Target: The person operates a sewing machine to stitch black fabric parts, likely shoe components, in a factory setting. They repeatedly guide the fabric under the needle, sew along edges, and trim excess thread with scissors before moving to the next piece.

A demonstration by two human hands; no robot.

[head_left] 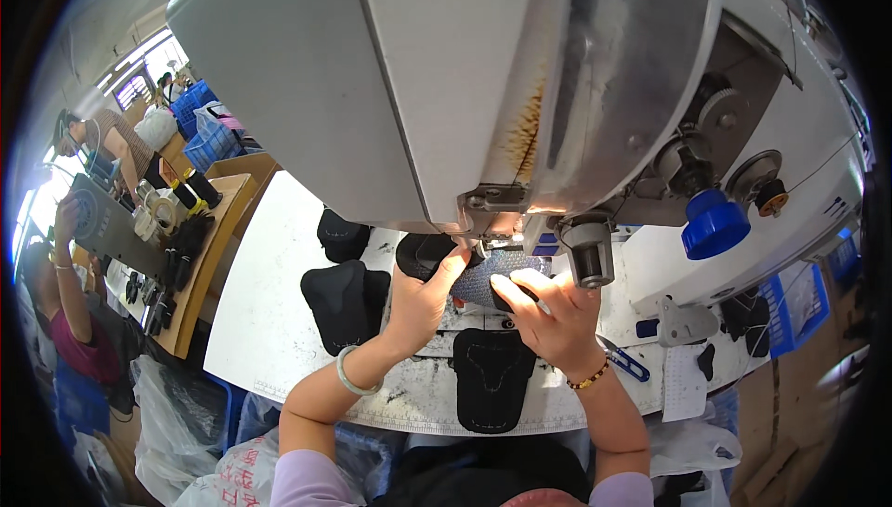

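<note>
A large white sewing machine (446,70) fills the upper view. Under its needle area lies a padded piece with a grey textured face (488,276) and black parts. My left hand (423,301) grips the black part (423,251) at its left, thumb on top and the other fingers mostly hidden. At the right edge of the grey face, my right hand (556,319) holds the piece with bent fingers. Directly below, a black padded piece (492,381) with a stitched outline rests near the table's front edge. More black pieces (342,302) lie left of my left hand.
Beside my right wrist lies a pair of blue-handled thread snips (624,360) on the white table (265,321). A blue knob (714,224) juts from the machine. A blue crate (797,307) stands at right. Two other people (79,340) are at left, near a wooden bench (218,247).
</note>
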